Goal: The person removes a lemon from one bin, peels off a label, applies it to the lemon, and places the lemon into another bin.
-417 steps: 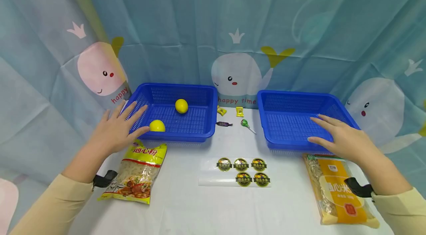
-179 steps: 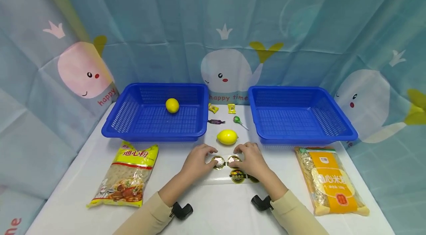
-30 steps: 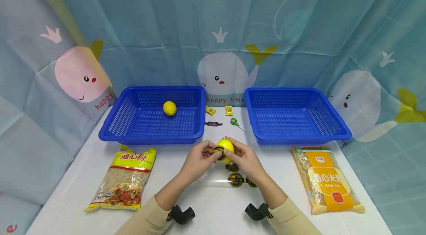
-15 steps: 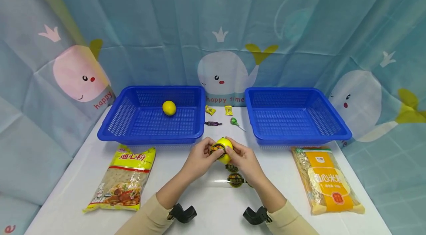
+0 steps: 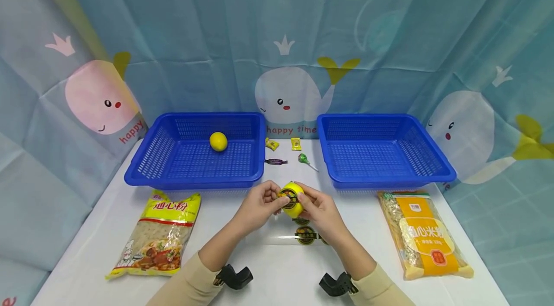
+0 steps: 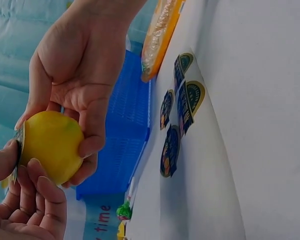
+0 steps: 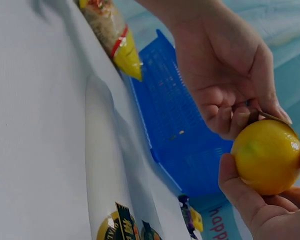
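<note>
A yellow lemon (image 5: pixel 294 210) is held above the sheet of stickers (image 5: pixel 279 239) in the middle of the table. My right hand (image 5: pixel 323 214) grips it between thumb and fingers. A round black-and-gold sticker (image 5: pixel 289 192) lies against the side of the lemon facing me. My left hand (image 5: pixel 258 206) pinches this sticker at its left part, thumb on its front. In the left wrist view the sticker (image 6: pixel 19 147) stands edge-on beside the lemon (image 6: pixel 52 145). The right wrist view shows the sticker's edge touching the lemon (image 7: pixel 267 157). Several stickers stay on the sheet, partly hidden by my right hand.
A second lemon (image 5: pixel 218 142) sits in the left blue basket (image 5: pixel 195 184). The right blue basket (image 5: pixel 389 184) stands across from it. Wrapped candies (image 5: pixel 295 144) and a lollipop (image 5: pixel 303 158) lie between them. Pasta bags (image 5: pixel 157 236) (image 5: pixel 426 236) flank my arms.
One lemon left the left basket, lay behind the sheet, and is now in my right hand. A sticker came off the sheet; lately it has turned flatter onto the lemon's front.
</note>
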`<state>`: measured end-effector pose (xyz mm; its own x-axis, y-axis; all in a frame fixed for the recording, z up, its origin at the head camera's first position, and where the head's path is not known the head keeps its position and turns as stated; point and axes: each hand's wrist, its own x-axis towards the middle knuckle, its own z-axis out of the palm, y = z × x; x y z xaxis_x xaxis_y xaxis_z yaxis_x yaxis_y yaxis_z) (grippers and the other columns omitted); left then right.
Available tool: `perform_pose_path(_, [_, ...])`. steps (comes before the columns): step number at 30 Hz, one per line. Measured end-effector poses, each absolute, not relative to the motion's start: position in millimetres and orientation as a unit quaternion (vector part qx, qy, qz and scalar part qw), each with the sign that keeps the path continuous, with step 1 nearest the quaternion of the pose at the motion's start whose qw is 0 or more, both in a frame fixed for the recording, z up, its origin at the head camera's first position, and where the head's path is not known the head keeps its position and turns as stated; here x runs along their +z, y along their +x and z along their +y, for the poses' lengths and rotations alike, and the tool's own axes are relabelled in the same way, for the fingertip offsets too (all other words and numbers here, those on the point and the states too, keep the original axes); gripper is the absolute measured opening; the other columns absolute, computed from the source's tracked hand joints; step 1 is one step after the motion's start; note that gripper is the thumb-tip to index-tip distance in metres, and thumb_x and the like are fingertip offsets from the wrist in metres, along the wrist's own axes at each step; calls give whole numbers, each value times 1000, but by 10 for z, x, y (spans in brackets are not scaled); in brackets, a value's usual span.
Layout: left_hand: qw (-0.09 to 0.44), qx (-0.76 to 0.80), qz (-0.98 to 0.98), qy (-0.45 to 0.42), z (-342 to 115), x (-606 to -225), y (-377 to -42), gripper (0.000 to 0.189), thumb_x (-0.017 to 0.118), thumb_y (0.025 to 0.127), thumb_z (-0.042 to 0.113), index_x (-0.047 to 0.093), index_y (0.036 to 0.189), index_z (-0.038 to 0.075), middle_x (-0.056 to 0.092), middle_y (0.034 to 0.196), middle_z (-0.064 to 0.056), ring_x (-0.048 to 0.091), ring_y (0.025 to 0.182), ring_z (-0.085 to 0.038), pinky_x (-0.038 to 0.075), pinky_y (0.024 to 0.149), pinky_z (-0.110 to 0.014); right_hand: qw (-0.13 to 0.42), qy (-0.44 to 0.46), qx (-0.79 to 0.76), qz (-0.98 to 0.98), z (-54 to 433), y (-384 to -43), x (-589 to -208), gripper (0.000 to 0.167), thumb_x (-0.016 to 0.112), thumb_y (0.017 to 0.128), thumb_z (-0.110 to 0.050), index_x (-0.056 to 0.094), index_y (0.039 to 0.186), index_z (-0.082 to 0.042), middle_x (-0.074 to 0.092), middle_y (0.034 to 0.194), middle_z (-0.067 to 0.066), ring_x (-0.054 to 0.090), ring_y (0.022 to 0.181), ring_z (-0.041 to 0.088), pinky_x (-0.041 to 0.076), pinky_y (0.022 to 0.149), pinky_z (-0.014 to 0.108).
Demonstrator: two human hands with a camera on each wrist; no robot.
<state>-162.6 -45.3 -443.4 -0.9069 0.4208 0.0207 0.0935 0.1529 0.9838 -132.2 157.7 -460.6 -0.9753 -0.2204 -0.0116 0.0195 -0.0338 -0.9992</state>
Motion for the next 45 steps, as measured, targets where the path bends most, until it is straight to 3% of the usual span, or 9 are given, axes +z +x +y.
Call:
perform_pose_path(4, [137,627,745,182,-468,-4420,-1635,17,70,96,14,59,98,1,61,79,-6,63,73,-36,56,61,-30,91,-78,-718,686,1598,-1314,-4605,52,51,107,-31,46,149,-2,54,143,24,67,114,21,59,89,36])
perform_pose_path(9, [151,635,734,187,-469,-4403,-1654,19,70,95,14,58,99,0,61,80,-6,62,70,-28,54,61,-24,102,-90,-736,663,1621,-1305,-4579,53,48,108,-29,42,150,2,50,146,27,66,114,17,59,90,36])
perform_pose_path(13, [166,640,727,186,-489,-4387,-1661,19,70,96,13,58,100,0,60,79,-6,60,69,-28,52,59,-23,114,-90,-756,638,1622,-1298,-4580,53,47,108,-27,40,150,5,50,145,27,67,113,16,59,90,35])
perform_pose_path(20, [187,654,709,187,-504,-4377,-1677,20,69,96,12,55,101,-1,58,79,-6,53,64,-17,48,56,-22,125,-93,-780,606,1633,-1300,-4613,56,46,108,-28,38,150,8,59,138,14,67,111,16,60,87,34])
perform_pose_path(29, [220,690,660,199,-505,-4406,-1704,16,65,98,8,52,101,-1,56,84,-6,57,69,-14,51,61,-21,126,-108,-809,564,1655,-1306,-4610,58,44,109,-26,32,149,15,68,126,1,69,105,16,60,86,34])
perform_pose_path(36, [216,705,633,234,-523,-4391,-1717,15,63,98,4,48,95,3,53,81,-4,55,68,-12,47,60,-21,129,-134,-814,550,1672,-1303,-4570,57,41,110,-25,31,149,16,70,121,4,71,92,16,58,73,24])
perform_pose_path(45, [228,708,616,260,-564,-4374,-1739,16,63,98,3,47,95,2,55,81,-3,56,71,-12,49,65,-21,132,-151,-812,548,1691,-1285,-4525,55,41,110,-24,34,148,16,69,122,4,72,94,19,59,73,25])
